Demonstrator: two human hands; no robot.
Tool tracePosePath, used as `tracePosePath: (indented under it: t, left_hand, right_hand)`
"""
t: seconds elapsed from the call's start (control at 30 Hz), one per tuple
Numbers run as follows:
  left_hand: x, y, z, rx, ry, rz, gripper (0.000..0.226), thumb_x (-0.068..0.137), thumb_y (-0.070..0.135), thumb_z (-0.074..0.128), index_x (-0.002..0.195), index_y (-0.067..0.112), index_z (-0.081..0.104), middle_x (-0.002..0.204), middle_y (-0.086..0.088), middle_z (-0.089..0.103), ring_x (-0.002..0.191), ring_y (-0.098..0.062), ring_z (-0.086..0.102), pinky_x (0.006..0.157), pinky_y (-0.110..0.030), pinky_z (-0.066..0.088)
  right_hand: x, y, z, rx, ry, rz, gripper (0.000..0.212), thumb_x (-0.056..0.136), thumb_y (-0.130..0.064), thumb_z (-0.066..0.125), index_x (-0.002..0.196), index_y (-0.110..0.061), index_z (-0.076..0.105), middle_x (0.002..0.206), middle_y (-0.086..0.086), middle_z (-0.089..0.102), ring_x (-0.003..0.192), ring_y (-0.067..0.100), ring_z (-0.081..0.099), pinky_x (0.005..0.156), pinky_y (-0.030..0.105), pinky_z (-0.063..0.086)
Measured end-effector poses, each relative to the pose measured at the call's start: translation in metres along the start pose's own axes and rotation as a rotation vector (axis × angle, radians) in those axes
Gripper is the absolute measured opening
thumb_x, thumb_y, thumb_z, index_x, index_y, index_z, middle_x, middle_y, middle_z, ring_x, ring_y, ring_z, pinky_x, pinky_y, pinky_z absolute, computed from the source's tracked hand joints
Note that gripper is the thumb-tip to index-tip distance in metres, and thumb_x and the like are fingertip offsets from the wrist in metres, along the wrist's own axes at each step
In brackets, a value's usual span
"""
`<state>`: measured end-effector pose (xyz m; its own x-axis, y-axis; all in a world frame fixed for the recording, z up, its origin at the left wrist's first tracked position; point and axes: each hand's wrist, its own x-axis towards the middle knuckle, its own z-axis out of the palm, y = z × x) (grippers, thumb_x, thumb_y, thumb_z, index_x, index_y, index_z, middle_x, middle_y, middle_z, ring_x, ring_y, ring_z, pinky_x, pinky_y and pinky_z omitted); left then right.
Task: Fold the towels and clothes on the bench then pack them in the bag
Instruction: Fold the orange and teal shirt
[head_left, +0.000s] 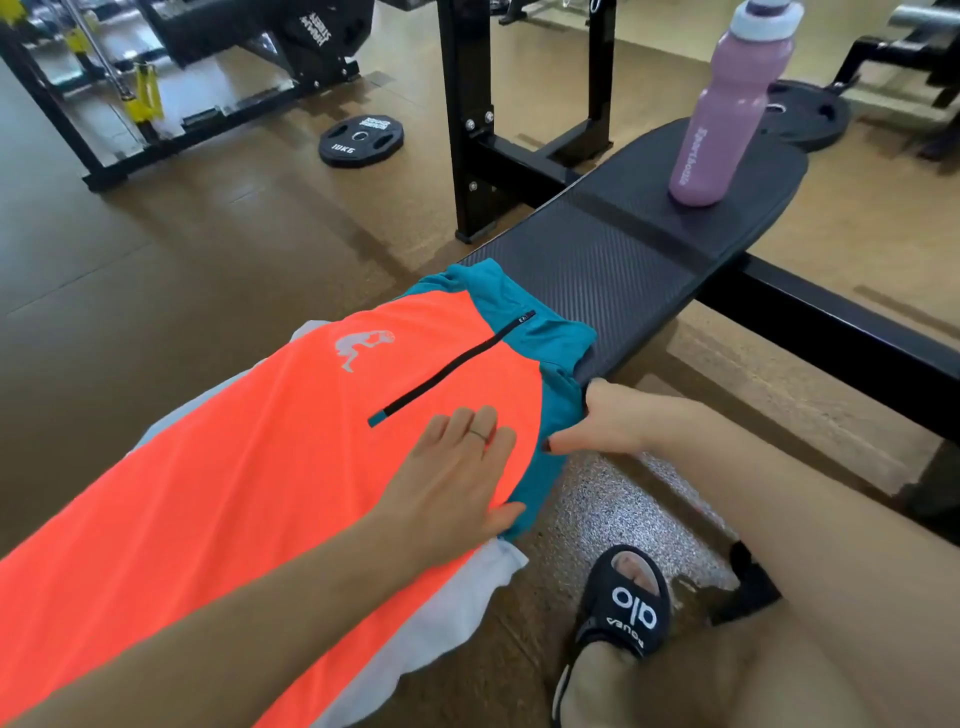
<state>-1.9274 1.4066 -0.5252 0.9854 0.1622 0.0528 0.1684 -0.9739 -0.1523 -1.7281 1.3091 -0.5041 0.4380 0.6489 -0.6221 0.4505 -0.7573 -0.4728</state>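
Nearest the lens, the left forearm runs up across the orange shirt (249, 467) to the left hand (457, 478), which lies flat on the fabric with fingers straight and close together, pressing the chest panel down. Just beside it, the right hand (602, 421) has its grip on the teal sleeve (558, 415) at the near edge of the desk (623, 249); the thumb points along the cloth and the other fingers seem curled round the sleeve's edge, though they are partly hidden.

Beneath the shirt a white towel (457, 613) shows, its edge hanging off the near side. Collar and zip point toward the far end of the desk.

The step in hand looks like folding the sleeve inward. To do it well, I judge the flat hand should hold the body steady while the other draws the sleeve over in one smooth sweep, keeping the fold line straight along the orange panel's seam.

Room is narrow: the shirt already spans the desk's width and its sleeve droops over the near edge, so slack cloth could slide to the floor. Farther along, bare padding lies open before the pink bottle (727, 109), which stands upright near the far end. No bag is in view.
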Motion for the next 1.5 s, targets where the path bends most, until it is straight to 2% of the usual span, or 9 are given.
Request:
tracePosePath:
  t: [0.17, 0.33, 0.43, 0.53, 0.67, 0.77, 0.93, 1.23, 1.5]
  left_hand:
    - [-0.023, 0.011, -0.001, 0.011, -0.073, -0.055, 0.079, 0.063, 0.053, 0.075, 0.126, 0.01, 0.052, 0.117, -0.012, 0.055, 0.096, -0.032, 0.053, 0.078, -0.041, 0.048]
    - [-0.045, 0.013, -0.005, -0.026, -0.17, -0.116, 0.104, 0.056, 0.05, 0.079, 0.145, 0.011, 0.042, 0.139, -0.021, 0.052, 0.117, -0.039, 0.057, 0.096, -0.046, 0.052]
    - [-0.057, 0.017, -0.008, -0.023, -0.246, -0.116, 0.114, 0.071, 0.052, 0.075, 0.161, 0.017, 0.014, 0.162, -0.022, 0.022, 0.144, -0.04, 0.032, 0.118, -0.049, 0.029]
    - [-0.069, 0.023, -0.006, 0.008, -0.313, -0.14, 0.112, 0.087, 0.045, 0.066, 0.158, 0.026, -0.018, 0.167, -0.014, -0.014, 0.155, -0.032, -0.003, 0.125, -0.05, 0.004]
    - [-0.075, 0.028, -0.008, -0.001, -0.308, -0.216, 0.112, 0.09, 0.031, 0.065, 0.155, 0.03, -0.026, 0.167, -0.012, -0.021, 0.156, -0.03, -0.009, 0.125, -0.053, 0.002]
    - [-0.074, 0.031, -0.01, -0.012, -0.309, -0.159, 0.117, 0.083, 0.043, 0.071, 0.159, 0.025, -0.017, 0.168, -0.015, -0.01, 0.155, -0.034, 0.0, 0.125, -0.053, 0.005]
    - [-0.067, 0.058, -0.021, -0.24, -0.093, -0.111, 0.093, 0.067, 0.059, 0.07, 0.142, 0.015, 0.036, 0.14, -0.007, 0.039, 0.128, -0.031, 0.041, 0.109, -0.041, 0.036]
    - [-0.022, 0.106, -0.044, -1.109, -0.054, -0.735, 0.066, 0.071, 0.068, 0.073, 0.106, 0.022, 0.041, 0.103, 0.006, 0.048, 0.096, -0.017, 0.051, 0.076, -0.035, 0.043]
    - [-0.027, 0.093, -0.04, -1.149, 0.019, -0.859, 0.016, 0.093, 0.009, 0.05, 0.1, 0.012, 0.037, 0.094, -0.01, 0.055, 0.086, -0.034, 0.052, 0.067, -0.037, 0.032]
  right_hand:
    - [-0.005, 0.019, 0.02, 0.287, -0.089, 0.036, 0.084, 0.061, -0.042, 0.086, 0.131, -0.01, 0.054, 0.127, 0.006, 0.062, 0.12, 0.023, 0.058, 0.106, 0.043, 0.047]
    - [-0.003, 0.022, 0.041, 0.648, 0.026, -0.024, 0.031, 0.075, -0.004, 0.07, 0.106, -0.008, 0.068, 0.11, 0.003, 0.07, 0.106, 0.02, 0.062, 0.092, 0.034, 0.048]
    - [-0.01, 0.024, 0.037, 0.676, 0.104, -0.019, 0.02, 0.071, 0.0, 0.062, 0.09, -0.004, 0.066, 0.1, 0.007, 0.066, 0.095, 0.025, 0.059, 0.081, 0.035, 0.048]
    - [-0.014, 0.032, 0.032, 0.595, 0.11, 0.02, 0.028, 0.074, -0.008, 0.064, 0.102, -0.005, 0.065, 0.106, 0.009, 0.065, 0.097, 0.024, 0.06, 0.077, 0.033, 0.048]
    - [-0.018, 0.039, 0.028, 0.485, 0.108, 0.072, 0.057, 0.072, -0.021, 0.075, 0.123, -0.008, 0.053, 0.118, 0.008, 0.059, 0.108, 0.025, 0.06, 0.097, 0.043, 0.051]
    - [-0.028, 0.035, 0.026, 0.532, -0.037, 0.025, 0.043, 0.08, -0.012, 0.067, 0.12, -0.003, 0.059, 0.12, 0.012, 0.068, 0.106, 0.026, 0.065, 0.097, 0.041, 0.052]
    - [-0.046, 0.021, 0.026, 0.618, -0.237, -0.093, 0.015, 0.094, -0.008, 0.053, 0.106, -0.01, 0.061, 0.085, 0.007, 0.071, 0.066, 0.016, 0.064, 0.06, 0.027, 0.048]
    - [-0.052, -0.011, 0.031, 0.926, -0.176, -0.105, 0.012, 0.093, -0.002, 0.05, 0.099, -0.011, 0.056, 0.083, 0.013, 0.063, 0.065, 0.019, 0.064, 0.062, 0.03, 0.058]
    - [-0.054, -0.03, 0.029, 0.96, -0.068, -0.098, 0.014, 0.095, -0.003, 0.052, 0.083, -0.01, 0.055, 0.07, 0.012, 0.059, 0.057, 0.017, 0.063, 0.059, 0.033, 0.062]
